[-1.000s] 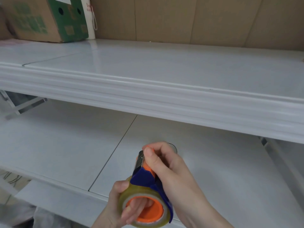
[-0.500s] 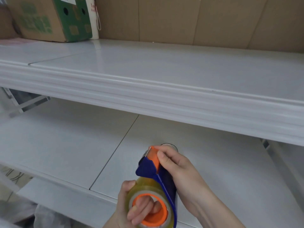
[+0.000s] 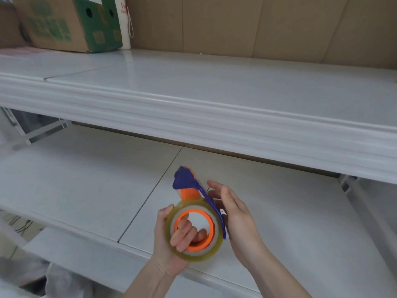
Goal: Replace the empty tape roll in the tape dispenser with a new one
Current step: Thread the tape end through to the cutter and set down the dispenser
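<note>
A blue and orange tape dispenser (image 3: 186,181) carries a full roll of clear yellowish tape (image 3: 199,253) on its orange hub. My left hand (image 3: 171,237) grips the roll, with fingers curled through the hub's hole and the thumb on the roll's outer edge. The dispenser's blue head points up and away from me. My right hand (image 3: 234,214) is beside the dispenser on its right, fingers spread, palm near the blue side plate, holding nothing. Both hands hover above the lower white shelf (image 3: 86,190).
An upper white shelf (image 3: 214,100) juts out above the lower one, its thick front lip close over the hands. A brown and green cardboard box (image 3: 71,24) stands at its back left. Brown board lines the back wall. Cables lie on the floor at lower left.
My right hand has let go of the dispenser's head and opened to its right. The dispenser has turned so the roll's open face points more toward me, and has risen slightly.
</note>
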